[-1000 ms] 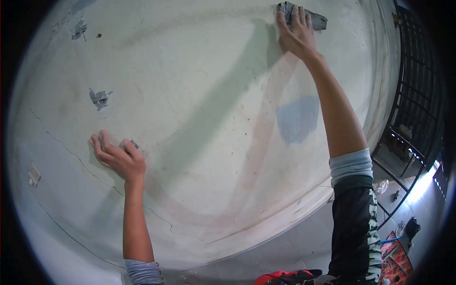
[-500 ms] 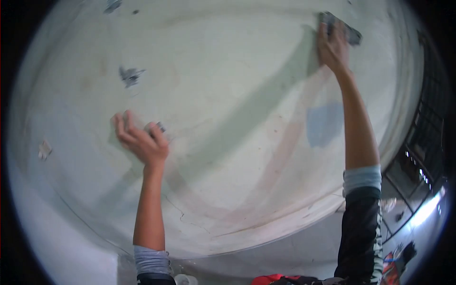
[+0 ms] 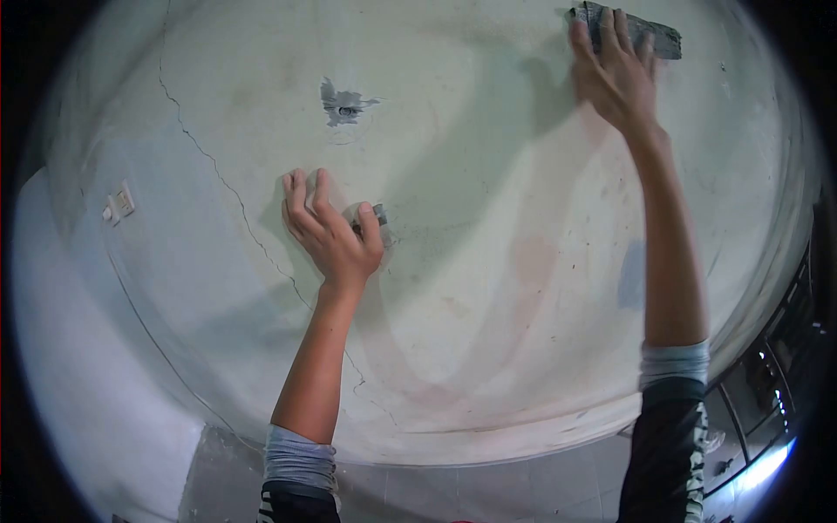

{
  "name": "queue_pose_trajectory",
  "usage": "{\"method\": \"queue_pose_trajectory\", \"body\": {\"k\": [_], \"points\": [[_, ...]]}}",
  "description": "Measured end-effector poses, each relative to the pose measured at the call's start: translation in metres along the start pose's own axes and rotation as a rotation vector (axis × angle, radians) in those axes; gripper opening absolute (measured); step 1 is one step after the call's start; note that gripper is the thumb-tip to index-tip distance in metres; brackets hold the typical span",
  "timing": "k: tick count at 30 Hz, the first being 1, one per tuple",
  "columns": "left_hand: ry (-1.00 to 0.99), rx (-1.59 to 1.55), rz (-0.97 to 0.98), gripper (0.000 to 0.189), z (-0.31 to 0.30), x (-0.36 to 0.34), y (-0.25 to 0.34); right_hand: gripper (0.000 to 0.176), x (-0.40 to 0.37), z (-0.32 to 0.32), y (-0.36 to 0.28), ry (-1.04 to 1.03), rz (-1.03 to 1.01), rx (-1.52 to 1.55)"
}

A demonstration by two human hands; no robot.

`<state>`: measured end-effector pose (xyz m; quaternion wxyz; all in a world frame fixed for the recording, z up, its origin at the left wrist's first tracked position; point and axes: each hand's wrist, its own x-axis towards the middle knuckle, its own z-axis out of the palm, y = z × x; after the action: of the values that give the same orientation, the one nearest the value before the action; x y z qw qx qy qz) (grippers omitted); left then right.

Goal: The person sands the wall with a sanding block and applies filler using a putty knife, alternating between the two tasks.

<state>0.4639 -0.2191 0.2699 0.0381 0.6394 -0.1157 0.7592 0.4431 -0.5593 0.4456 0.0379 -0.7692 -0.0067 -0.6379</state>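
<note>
1. Head view, right hand (image 3: pixel 621 87): we find it holding a dark grey block (image 3: pixel 658 38) flat to the pale wall (image 3: pixel 488 349), the fingers laid over the block's face. The block lies under and just past the fingers, well above the left hand (image 3: pixel 330 240).
2. Left hand: we record it spread, fingers bent, tips at the wall. We see nothing gripped. A small grey patch (image 3: pixel 381 214) shows just beside the thumb; we cannot tell whether the two touch.
3. Surface near the left hand: above it is a ragged grey mark (image 3: pixel 342 109) with a dark hole. A long crack (image 3: pixel 214 163) runs down the wall and passes behind the forearm. Farther out is a socket plate (image 3: pixel 126 199).
4. Surface near the right hand: below it, beside the forearm, we note a blue-grey patch (image 3: pixel 630 275), evenly coloured.
5. Condition: we judge the surface uneven and only partly made good. The crack is open and the mark rough-edged. Which areas the block has covered, we cannot tell.
</note>
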Motion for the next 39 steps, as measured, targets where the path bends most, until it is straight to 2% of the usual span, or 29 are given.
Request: {"method": "queue_pose_trajectory", "body": {"k": [1, 3, 5, 6, 7, 9, 10, 11, 13, 14, 15, 17, 20, 21, 23, 24, 25, 27, 28, 29, 31, 33, 35, 36, 38, 39], "points": [[-0.001, 0.003, 0.003, 0.063, 0.000, 0.001, 0.000, 0.080, 0.000, -0.020, -0.029, -0.264, 0.155, 0.193], [-0.002, 0.003, 0.011, 0.063, -0.002, 0.001, 0.000, 0.094, -0.032, 0.052, -0.052, 0.224, -0.352, 0.297], [-0.009, -0.011, 0.003, 0.063, -0.003, 0.002, 0.000, 0.094, -0.085, 0.035, -0.085, 0.059, -0.550, 0.317], [-0.004, -0.013, -0.002, 0.063, -0.003, 0.001, 0.000, 0.096, -0.077, 0.039, -0.077, 0.114, -0.619, 0.277], [0.001, -0.016, 0.001, 0.063, -0.003, 0.001, -0.001, 0.096, -0.062, 0.044, -0.066, 0.115, -0.618, 0.275], [0.005, -0.023, 0.000, 0.063, -0.002, 0.001, 0.000, 0.096, -0.015, 0.050, -0.047, 0.280, -0.529, 0.115], [0.008, -0.027, 0.003, 0.063, -0.002, 0.001, 0.000, 0.098, 0.008, 0.045, -0.044, 0.284, -0.421, 0.066], [0.015, -0.031, 0.006, 0.063, -0.001, 0.002, 0.000, 0.098, 0.013, 0.034, -0.053, 0.283, -0.423, 0.058], [0.012, -0.037, -0.002, 0.063, -0.001, 0.002, 0.001, 0.080, 0.013, 0.014, -0.087, -0.024, -0.136, 0.195], [0.003, -0.035, -0.007, 0.063, -0.002, 0.001, 0.001, 0.100, -0.003, 0.040, -0.090, 0.278, -0.246, 0.280], [0.006, -0.044, -0.003, 0.063, -0.003, 0.002, 0.001, 0.102, -0.031, 0.047, -0.097, 0.262, -0.390, 0.207], [-0.003, -0.021, -0.011, 0.063, -0.003, 0.002, 0.001, 0.102, -0.080, 0.041, -0.096, 0.094, -0.610, 0.346], [0.011, -0.021, -0.008, 0.062, 0.000, 0.000, 0.001, 0.102, -0.038, 0.042, -0.068, 0.170, -0.723, 0.244], [0.016, -0.017, -0.003, 0.062, 0.002, 0.002, 0.000, 0.102, -0.011, 0.038, -0.068, 0.178, -0.722, 0.246], [0.007, -0.023, -0.001, 0.063, 0.000, 0.000, 0.000, 0.091, 0.035, 0.026, -0.081, 0.293, -0.424, 0.176], [0.000, -0.013, -0.007, 0.063, -0.001, -0.001, -0.001, 0.090, 0.037, 0.024, -0.106, 0.235, -0.293, 0.168], [0.001, -0.020, -0.005, 0.063, 0.000, 0.000, 0.000, 0.090, 0.022, 0.028, -0.112, 0.230, -0.294, 0.169], [0.001, -0.029, -0.003, 0.063, -0.002, 0.000, 0.000, 0.102, -0.043, 0.036, -0.121, 0.162, -0.444, 0.227], [-0.013, -0.017, -0.006, 0.063, -0.003, 0.000, 0.001, 0.100, -0.074, 0.035, -0.120, 0.085, -0.534, 0.288], [-0.025, -0.003, -0.008, 0.064, -0.004, 0.000, 0.002, 0.100, -0.073, 0.039, -0.111, 0.093, -0.542, 0.288], [-0.010, 0.000, 0.007, 0.064, -0.001, -0.002, 0.000, 0.100, -0.064, 0.047, -0.098, 0.079, -0.694, 0.313], [-0.016, -0.006, 0.021, 0.064, -0.001, -0.004, -0.001, 0.101, -0.015, 0.045, -0.099, 0.136, -0.637, 0.294], [-0.021, -0.028, 0.002, 0.064, -0.001, -0.003, -0.001, 0.105, 0.036, 0.031, -0.109, 0.252, -0.402, 0.172], [-0.015, -0.028, 0.005, 0.064, -0.001, -0.002, -0.001, 0.105, 0.036, 0.030, -0.123, 0.258, -0.401, 0.170], [-0.025, -0.020, -0.003, 0.064, -0.002, -0.003, 0.000, 0.102, 0.021, 0.035, -0.147, 0.238, -0.221, 0.185], [-0.021, -0.023, -0.006, 0.064, -0.004, -0.004, 0.000, 0.102, -0.009, 0.035, -0.146, 0.240, -0.225, 0.180]]}}
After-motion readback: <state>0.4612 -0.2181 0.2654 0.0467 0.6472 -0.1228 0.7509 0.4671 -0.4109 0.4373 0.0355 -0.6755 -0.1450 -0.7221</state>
